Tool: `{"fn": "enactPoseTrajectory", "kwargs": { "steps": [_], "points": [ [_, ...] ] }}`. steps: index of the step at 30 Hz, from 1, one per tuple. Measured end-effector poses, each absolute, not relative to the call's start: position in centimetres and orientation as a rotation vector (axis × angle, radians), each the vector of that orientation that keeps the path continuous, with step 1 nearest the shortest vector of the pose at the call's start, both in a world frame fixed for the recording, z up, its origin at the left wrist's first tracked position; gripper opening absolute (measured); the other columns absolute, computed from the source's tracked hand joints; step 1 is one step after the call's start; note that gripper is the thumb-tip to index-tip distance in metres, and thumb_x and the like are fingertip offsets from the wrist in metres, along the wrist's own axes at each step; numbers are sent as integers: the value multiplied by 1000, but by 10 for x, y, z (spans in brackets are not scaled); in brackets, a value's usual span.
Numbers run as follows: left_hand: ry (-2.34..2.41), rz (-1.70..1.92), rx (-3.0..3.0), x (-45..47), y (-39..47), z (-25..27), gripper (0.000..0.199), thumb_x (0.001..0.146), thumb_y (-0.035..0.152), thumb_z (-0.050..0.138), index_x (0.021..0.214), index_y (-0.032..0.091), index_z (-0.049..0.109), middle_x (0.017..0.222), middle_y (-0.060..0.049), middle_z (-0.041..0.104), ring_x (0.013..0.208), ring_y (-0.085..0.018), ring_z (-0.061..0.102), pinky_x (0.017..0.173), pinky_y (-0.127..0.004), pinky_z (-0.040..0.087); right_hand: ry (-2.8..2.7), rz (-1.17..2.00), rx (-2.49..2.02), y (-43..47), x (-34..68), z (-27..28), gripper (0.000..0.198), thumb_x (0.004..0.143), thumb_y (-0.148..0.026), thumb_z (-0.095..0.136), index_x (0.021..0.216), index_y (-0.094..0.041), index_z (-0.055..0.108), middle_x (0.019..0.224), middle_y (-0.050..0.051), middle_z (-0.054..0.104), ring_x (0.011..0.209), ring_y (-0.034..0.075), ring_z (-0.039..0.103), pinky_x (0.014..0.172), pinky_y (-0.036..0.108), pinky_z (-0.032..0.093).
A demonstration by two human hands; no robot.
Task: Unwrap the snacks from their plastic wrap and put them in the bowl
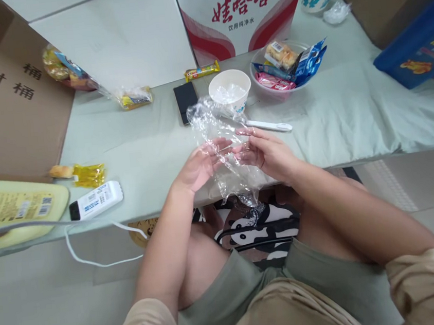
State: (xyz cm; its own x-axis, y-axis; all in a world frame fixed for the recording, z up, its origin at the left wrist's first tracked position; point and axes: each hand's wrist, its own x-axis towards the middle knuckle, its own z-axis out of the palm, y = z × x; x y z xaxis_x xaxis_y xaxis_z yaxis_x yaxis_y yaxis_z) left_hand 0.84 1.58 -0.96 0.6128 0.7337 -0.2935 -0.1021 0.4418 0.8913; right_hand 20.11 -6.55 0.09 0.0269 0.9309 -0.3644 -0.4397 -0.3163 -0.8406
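A crumpled sheet of clear plastic film (227,169) stretches between my hands, its upper end by the paper cup and its lower end hanging past the table edge. My left hand (204,165) grips it from the left, with fingers fairly straight. From the right, my right hand (266,152) has its fingertips on the same film. Glare and folds hide exactly where the fingers pinch. Just beyond stands a white paper cup (229,86) with crumpled clear plastic inside. A white-handled utensil (269,125) lies beside it, partly under the film. Left of the cup is a black phone (186,102).
A clear bowl of packaged snacks (288,72) stands at right, with a yellow-wrapped snack (201,71) near it. Boxes (240,15) line the back. At left lie a white bottle (97,200), a yellow jug (16,207) and a white cord (96,263).
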Motion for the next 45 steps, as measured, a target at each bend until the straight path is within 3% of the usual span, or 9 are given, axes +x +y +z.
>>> {"fn": "enactPoseTrajectory", "kwargs": {
  "steps": [4,10,14,19,26,33,36,40,45],
  "points": [
    [897,659,998,18,11,-11,35,78,42,79,96,18,62,91,-5,74,80,-17,73,64,-25,56,-454,1565,-1344,-61,193,3,21,98,-14,45,111,-20,61,72,1,68,64,13,66,66,27,55],
    [1067,658,1211,15,16,-13,23,91,40,65,94,18,62,82,-5,74,66,-15,70,50,-21,48,-643,1714,-1321,-64,196,-2,23,98,-38,60,113,-21,60,93,7,75,76,16,72,68,28,58],
    [1159,632,1292,12,12,-8,17,93,35,60,100,19,61,77,-3,72,52,-12,63,42,-20,40,-835,1637,-1365,-64,195,-14,29,87,-33,74,110,-21,61,88,4,72,75,16,70,66,27,57],
    [1050,454,1169,8,7,1,57,72,18,80,125,22,58,88,-3,74,67,-15,68,52,-21,45,-916,1507,-1371,-61,193,-19,15,92,-32,66,84,-19,64,72,1,67,65,12,62,65,27,52],
    [1136,497,1153,6,13,2,15,76,24,73,87,14,70,71,-3,71,50,-8,55,45,-20,32,-707,1598,-1437,-61,196,-5,10,92,-16,59,91,-19,69,71,2,69,64,12,64,61,24,51],
    [1046,709,1180,-4,18,-1,35,62,39,86,78,16,67,69,-2,68,58,-12,61,48,-20,38,-741,1527,-1355,-63,199,-6,7,87,-22,63,91,-19,68,69,1,68,66,13,66,63,24,49],
    [808,843,1113,-5,13,-2,56,51,34,95,97,21,65,82,0,69,75,-14,67,64,-22,52,-784,1503,-1262,-63,198,-9,13,84,-32,65,83,-19,64,69,0,67,65,13,65,64,26,49],
    [692,601,1100,0,6,-5,90,56,25,95,132,31,48,117,-5,69,105,-22,70,84,-30,56,-773,1548,-1239,-63,195,-14,22,83,-37,68,97,-21,64,81,2,71,70,15,67,67,29,51],
    [737,461,1044,-1,10,-6,97,57,33,95,136,27,40,103,-4,73,89,-21,73,79,-30,57,-758,1429,-1289,-62,196,-18,33,81,-34,70,111,-23,59,92,0,68,70,13,64,64,26,51]
  ]
}}
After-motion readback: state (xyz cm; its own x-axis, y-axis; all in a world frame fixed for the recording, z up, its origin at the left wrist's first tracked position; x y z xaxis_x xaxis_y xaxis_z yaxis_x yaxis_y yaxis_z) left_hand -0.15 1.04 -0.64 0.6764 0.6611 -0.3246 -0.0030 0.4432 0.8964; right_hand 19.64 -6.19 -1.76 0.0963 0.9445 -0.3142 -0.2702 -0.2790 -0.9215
